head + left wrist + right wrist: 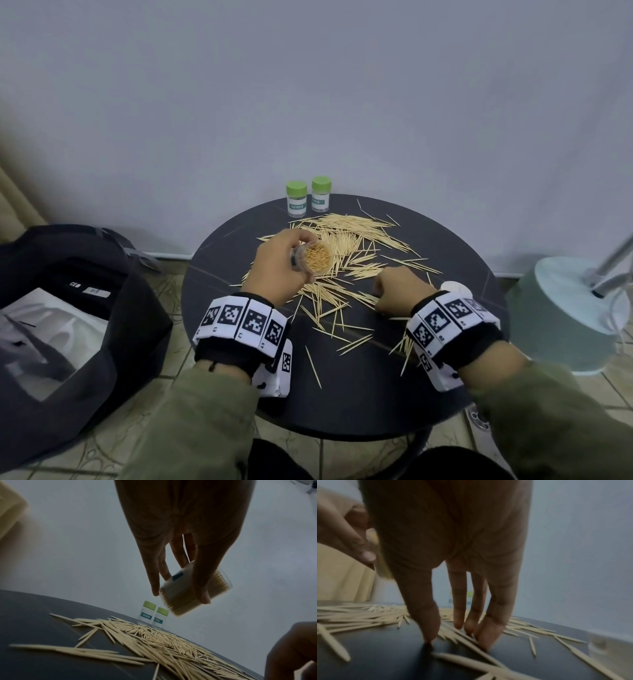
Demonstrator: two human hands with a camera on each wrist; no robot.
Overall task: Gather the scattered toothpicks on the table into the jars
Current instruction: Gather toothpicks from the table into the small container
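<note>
My left hand (284,265) grips an open clear jar (314,259) packed with toothpicks, lifted above the table and tilted with its mouth toward me. In the left wrist view the thumb and fingers wrap the jar (187,588). A big pile of loose toothpicks (346,236) lies across the round dark table (342,394). My right hand (388,289) points down at the pile's near edge. Its thumb and straight fingertips (485,637) touch the table with toothpicks (457,635) lying between them. Two closed green-lidded jars (296,199) (321,194) stand at the far edge.
A small white round lid (451,287) lies just right of my right hand. Stray toothpicks (349,339) reach toward the table's near side. A black bag (68,308) sits on the floor at left, a pale green lamp base (565,308) at right. A wall stands behind.
</note>
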